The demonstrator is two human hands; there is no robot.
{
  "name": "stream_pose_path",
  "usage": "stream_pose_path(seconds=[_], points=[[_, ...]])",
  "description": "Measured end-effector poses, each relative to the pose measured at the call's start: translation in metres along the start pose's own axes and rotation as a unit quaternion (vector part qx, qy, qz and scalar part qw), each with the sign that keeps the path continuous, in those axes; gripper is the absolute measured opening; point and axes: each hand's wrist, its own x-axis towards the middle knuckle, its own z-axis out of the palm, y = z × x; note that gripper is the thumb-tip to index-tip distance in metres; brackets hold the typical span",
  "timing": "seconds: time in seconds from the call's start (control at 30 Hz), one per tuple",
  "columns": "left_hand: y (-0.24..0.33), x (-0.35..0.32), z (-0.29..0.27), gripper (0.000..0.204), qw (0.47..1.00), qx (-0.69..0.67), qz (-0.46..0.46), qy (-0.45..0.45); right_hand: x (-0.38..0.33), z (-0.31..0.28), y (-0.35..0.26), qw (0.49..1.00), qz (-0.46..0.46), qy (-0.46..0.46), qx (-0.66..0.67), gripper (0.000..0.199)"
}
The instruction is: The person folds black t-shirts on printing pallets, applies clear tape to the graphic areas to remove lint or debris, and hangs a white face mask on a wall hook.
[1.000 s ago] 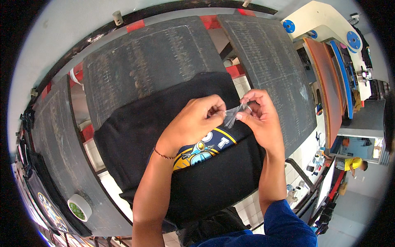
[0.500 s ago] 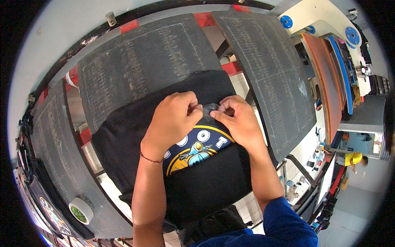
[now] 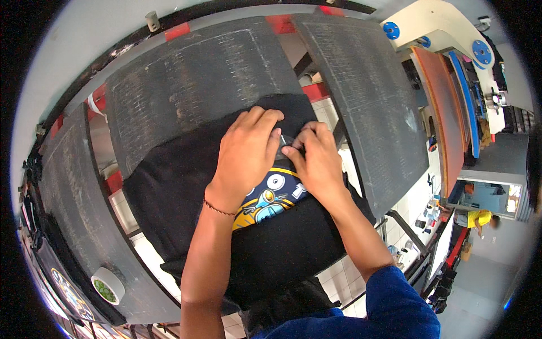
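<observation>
A black T-shirt [image 3: 169,175] lies over the dark board in front of me, its lower part folded over. A round print [image 3: 270,206] with a blue scooter and yellow border shows partly below my hands. My left hand [image 3: 244,153] and my right hand [image 3: 318,160] meet just above that print, fingers curled and thumbs facing each other. Between the thumbs is a small clear plastic film [image 3: 286,143], pinched from both sides. Fingers hide most of its edges.
Worn dark boards flank mine, the right board [image 3: 372,101] and the left board [image 3: 84,198]. A white cup with green contents [image 3: 107,286] stands on the left one. Orange and blue panels [image 3: 443,113] stand at far right. A person in yellow [image 3: 479,218] is in the background.
Both hands have moved a little up and away from me, the left also slightly rightward. The film has shifted up with them, and the hands cover the print differently.
</observation>
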Motion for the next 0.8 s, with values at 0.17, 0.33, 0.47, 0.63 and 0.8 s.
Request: stream_pose_path(seconds=[0.17, 0.33, 0.47, 0.63, 0.8], points=[[-0.006, -0.001, 0.0, 0.042, 0.992, -0.06, 0.02, -0.105, 0.013, -0.018, 0.019, 0.991, -0.005, -0.088, 0.102, 0.026], [-0.004, -0.001, -0.002, 0.051, 0.992, -0.053, -0.001, -0.114, 0.029, -0.028, 0.018, 0.977, 0.014, -0.151, 0.153, 0.022], [-0.005, 0.0, -0.001, 0.056, 0.991, -0.052, -0.014, -0.126, 0.023, -0.023, 0.012, 0.986, 0.002, -0.11, 0.127, 0.017], [-0.006, -0.002, -0.001, 0.057, 0.992, -0.052, -0.02, -0.115, -0.02, -0.036, 0.012, 0.982, -0.132, -0.052, 0.124, 0.011], [-0.007, -0.001, -0.001, 0.057, 0.992, -0.054, -0.023, -0.115, -0.042, -0.063, 0.02, 0.951, -0.139, -0.138, 0.24, 0.013]])
